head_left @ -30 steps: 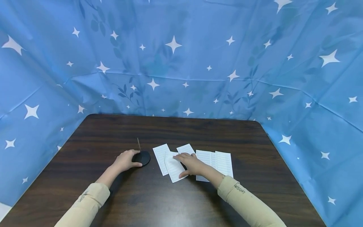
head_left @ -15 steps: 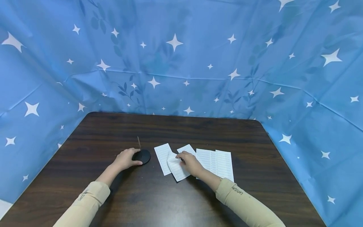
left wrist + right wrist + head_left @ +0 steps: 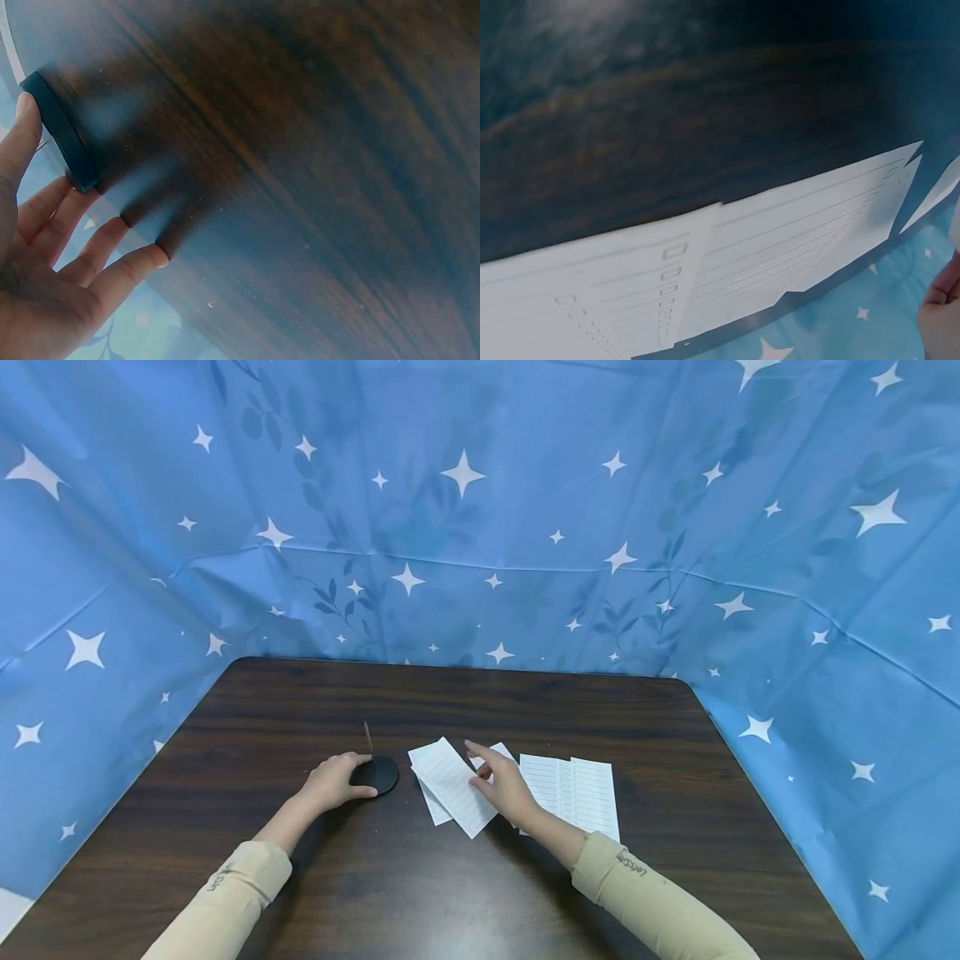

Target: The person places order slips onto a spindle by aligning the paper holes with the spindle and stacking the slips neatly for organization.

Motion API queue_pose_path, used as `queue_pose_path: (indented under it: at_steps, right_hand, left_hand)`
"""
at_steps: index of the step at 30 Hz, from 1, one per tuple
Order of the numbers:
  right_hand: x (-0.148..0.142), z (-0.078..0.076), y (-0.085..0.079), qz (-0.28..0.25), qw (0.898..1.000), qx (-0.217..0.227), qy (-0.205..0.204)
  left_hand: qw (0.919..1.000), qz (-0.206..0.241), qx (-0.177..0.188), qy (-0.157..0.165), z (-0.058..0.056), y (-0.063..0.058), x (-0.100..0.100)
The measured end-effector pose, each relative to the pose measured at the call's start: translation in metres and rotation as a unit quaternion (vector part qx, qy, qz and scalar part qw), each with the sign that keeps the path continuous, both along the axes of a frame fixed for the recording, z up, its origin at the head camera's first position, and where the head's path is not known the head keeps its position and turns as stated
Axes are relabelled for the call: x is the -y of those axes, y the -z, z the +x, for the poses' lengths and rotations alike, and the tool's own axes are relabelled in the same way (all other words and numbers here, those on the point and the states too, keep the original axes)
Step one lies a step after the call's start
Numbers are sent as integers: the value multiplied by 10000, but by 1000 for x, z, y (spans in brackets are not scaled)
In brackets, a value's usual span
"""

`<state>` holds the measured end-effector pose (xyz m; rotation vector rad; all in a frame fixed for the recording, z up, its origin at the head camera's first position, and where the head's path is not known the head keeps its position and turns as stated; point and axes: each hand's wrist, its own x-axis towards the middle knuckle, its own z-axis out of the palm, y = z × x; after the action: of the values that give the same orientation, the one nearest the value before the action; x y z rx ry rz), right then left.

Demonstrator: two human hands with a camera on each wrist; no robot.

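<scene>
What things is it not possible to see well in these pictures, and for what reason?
- Any handwriting on the lined white sheets: head view, too small.
- Parts of the rim of the black disc: head view, hidden by the left hand.
- Most of the right hand: right wrist view, cut off by the right edge; whether it pinches a sheet is unclear.

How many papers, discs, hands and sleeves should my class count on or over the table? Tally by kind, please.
Papers: at least 5; overlaps may hide more
Disc: 1
Hands: 2 (left hand, right hand)
Sleeves: 2
Total: at least 10
</scene>
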<state>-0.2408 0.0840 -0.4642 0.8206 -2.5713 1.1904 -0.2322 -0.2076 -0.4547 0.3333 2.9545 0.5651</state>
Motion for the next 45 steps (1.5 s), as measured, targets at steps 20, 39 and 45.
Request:
queue_pose_path:
  at_steps: [20,39,45]
  right_hand:
    - [0,-3,-3,-606,9939,709,580]
    - [13,-6,-24,-758,9870,1303,553]
    - [19,-9,-35,-932,9805,1647,535]
  left_hand:
    - [9996,267,77,-39,2,-3,1]
    - [9997,169,171,108,1,-3,2]
    - [9989,368,127,253,-3,-8,5]
